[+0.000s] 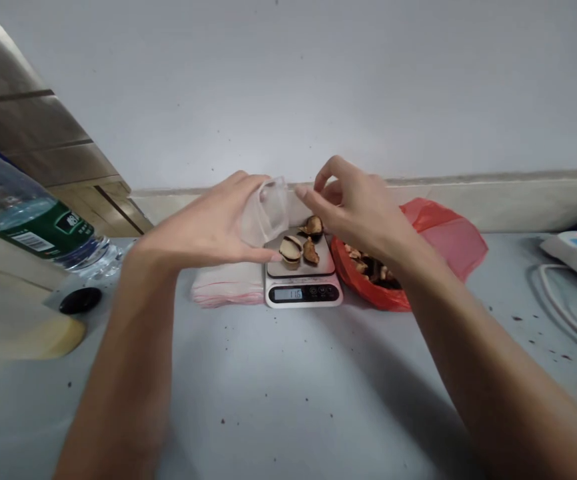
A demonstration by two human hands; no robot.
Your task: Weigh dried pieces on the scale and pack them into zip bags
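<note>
At the far left of my view, a clear bottle (43, 220) with a green label leans at a slant; below it, a pale translucent container (23, 317) with a yellowish end is partly cut off by the frame. A black rounded object (80, 301) lies just beside them on the grey worktop (278, 400).

Next comes my left hand (208, 223), its grip closed around a thin clear bag (268, 217), which I hold up above the scale's left side, thumb stretched out underneath. Below that hand lies a flat stack of bags (228, 287) with pinkish edges, just left of the white scale (272, 287). Three dried brown slices (311, 252) rest on the scale's plate; its lit display shows digits like 116, though I can't make out a decimal point.

My right hand (361, 200) hangs over the scale's right side, fingers curled, thumb near the bag's edge; I cannot tell whether its grip pinches anything. Beneath its wrist, a spread red bag (448, 240) holds more dried pieces (376, 272). At far right, a white power strip (576, 248) and a white cable (561, 310) lie near the wall.
</note>
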